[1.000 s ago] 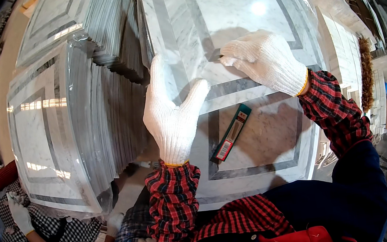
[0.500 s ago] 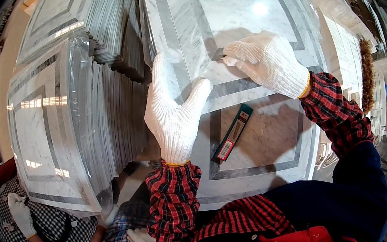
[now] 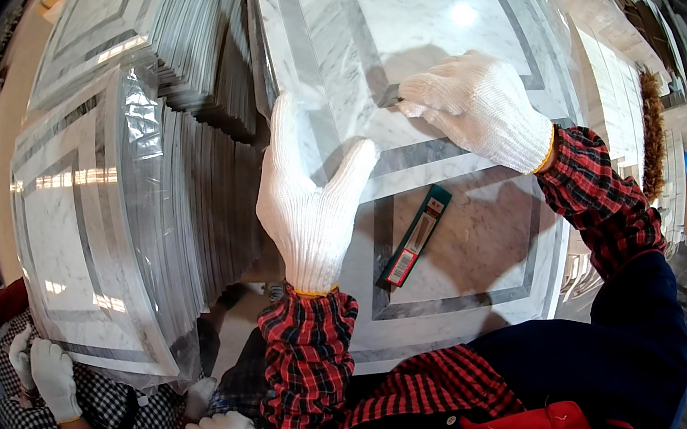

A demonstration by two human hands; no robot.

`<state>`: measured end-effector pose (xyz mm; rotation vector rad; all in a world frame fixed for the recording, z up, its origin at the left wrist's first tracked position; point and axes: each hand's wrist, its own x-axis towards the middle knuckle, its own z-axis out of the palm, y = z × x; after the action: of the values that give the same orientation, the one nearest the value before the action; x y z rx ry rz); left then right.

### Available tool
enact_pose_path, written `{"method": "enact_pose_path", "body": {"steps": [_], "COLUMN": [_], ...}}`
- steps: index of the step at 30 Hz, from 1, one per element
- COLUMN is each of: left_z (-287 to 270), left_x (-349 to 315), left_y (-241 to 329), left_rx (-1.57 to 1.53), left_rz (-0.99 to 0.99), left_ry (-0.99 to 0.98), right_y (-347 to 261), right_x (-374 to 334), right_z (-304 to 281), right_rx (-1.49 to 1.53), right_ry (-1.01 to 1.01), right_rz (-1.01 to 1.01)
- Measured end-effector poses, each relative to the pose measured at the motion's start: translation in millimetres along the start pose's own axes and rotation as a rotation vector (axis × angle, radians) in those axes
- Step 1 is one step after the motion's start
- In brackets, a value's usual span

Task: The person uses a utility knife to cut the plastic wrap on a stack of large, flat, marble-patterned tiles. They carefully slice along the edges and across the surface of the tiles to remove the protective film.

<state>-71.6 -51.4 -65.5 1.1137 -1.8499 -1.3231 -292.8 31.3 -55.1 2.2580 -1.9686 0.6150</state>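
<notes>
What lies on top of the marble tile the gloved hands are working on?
On the marble tile lie a green utility knife, the flat left hand and the right hand, its fingers pinching a small dark piece that they mostly cover.

A clear plastic wrap [image 3: 413, 20] covers the top marble tile [image 3: 490, 255], a white square slab with grey inlaid bands, and its glossy film wrinkles along the tile's left edge. On the near half of that tile, just inside the grey band toward its left edge, lies a narrow green packet [image 3: 415, 235], slim and rectangular, set on a slant; it has a pale window along its middle and a red and white label at its lower end. To the left, a second stack of tiles [image 3: 83, 233] stands in crinkled clear film, shining along its upper right corner.
</notes>
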Motion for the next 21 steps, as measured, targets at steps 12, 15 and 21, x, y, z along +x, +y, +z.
{"method": "enact_pose_path", "body": {"steps": [12, 15, 21], "left_z": [4.6, 0.1, 4.6], "left_x": [-1.8, -2.4, -1.0], "left_y": [1.0, -3.4, 1.8], "left_rx": [0.013, 0.07, 0.09], "left_rz": [0.005, -0.007, -0.026], "left_ry": [0.044, 0.048, 0.031], "right_y": [-23.0, -26.2, -18.7], "right_x": [12.5, 15.6, 15.3], "right_z": [-17.4, -18.8, -21.0], "right_rx": [-0.25, -0.295, -0.29], "right_ry": [-0.187, -0.237, -0.197], "right_rz": [-0.026, -0.077, -0.078]}}
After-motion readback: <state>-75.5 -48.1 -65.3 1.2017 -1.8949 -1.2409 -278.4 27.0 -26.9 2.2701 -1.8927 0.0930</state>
